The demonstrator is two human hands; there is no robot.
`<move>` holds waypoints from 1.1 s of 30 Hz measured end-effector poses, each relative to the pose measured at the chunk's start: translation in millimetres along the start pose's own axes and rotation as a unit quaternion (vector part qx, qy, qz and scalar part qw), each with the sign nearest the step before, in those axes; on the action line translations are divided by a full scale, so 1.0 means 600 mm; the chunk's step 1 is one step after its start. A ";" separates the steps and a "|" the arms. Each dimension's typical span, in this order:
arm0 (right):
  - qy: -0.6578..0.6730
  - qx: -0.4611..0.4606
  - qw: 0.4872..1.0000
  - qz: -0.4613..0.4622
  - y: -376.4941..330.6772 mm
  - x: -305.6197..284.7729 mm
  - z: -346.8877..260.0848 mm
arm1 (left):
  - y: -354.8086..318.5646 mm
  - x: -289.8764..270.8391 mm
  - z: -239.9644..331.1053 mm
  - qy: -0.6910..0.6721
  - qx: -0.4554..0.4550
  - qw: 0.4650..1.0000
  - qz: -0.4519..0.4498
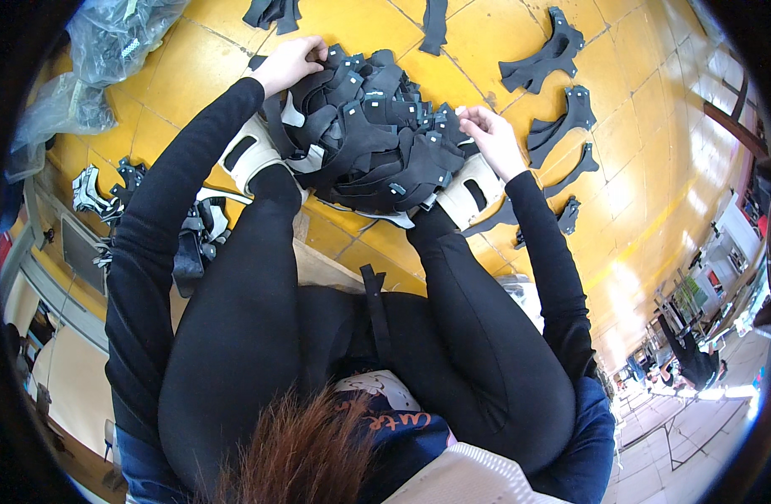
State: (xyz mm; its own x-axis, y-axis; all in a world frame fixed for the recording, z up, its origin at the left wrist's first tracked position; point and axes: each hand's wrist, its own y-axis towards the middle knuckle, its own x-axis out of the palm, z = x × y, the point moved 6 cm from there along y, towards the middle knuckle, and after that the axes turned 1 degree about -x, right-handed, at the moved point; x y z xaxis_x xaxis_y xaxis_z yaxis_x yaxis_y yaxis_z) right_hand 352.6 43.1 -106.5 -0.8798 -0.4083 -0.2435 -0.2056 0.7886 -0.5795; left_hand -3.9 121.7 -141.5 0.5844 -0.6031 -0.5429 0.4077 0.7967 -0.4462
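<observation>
a heap of black strap pieces (360,139) lay between a person's pale shoes (259,155) on yellow floor tiles (478,50). the left hand (291,64) curled at its far left edge, the right hand (491,138) half-closed at its right; neither grip could be told. sorting seemed underway, the next move likely calling for one piece pinched free.

The view was bright. White shine lay on the yellow floor (637,176) from two to three o'clock. Lines bent near the dark round edge, and small, far things at four o'clock looked fuzzy.
</observation>
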 end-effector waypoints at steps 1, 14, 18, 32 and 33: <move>0.005 0.002 1.000 -0.004 -0.005 0.001 -0.004 | -0.003 -0.001 -0.007 -0.043 -0.007 0.999 0.009; -0.161 0.025 0.986 0.041 -0.077 0.010 0.063 | -0.018 0.011 0.001 -0.093 -0.091 0.990 0.048; -0.276 -0.150 0.945 0.095 -0.095 0.028 0.039 | -0.031 0.022 -0.023 -0.194 -0.109 0.973 0.070; -0.343 -0.166 0.914 0.140 -0.099 0.029 0.039 | -0.055 0.002 -0.017 -0.292 -0.141 0.943 0.078; -0.348 -0.167 0.912 0.139 -0.100 0.029 0.038 | -0.054 0.005 -0.020 -0.293 -0.134 0.943 0.081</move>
State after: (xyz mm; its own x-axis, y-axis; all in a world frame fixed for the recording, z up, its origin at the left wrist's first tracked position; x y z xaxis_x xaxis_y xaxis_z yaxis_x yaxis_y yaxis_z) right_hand 359.2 -22.0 -93.6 -0.4556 -0.2724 -0.8475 -0.2368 0.9548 -0.1795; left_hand -23.4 93.6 -137.1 0.9432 -0.2861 -0.1687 0.1330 0.7908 -0.5974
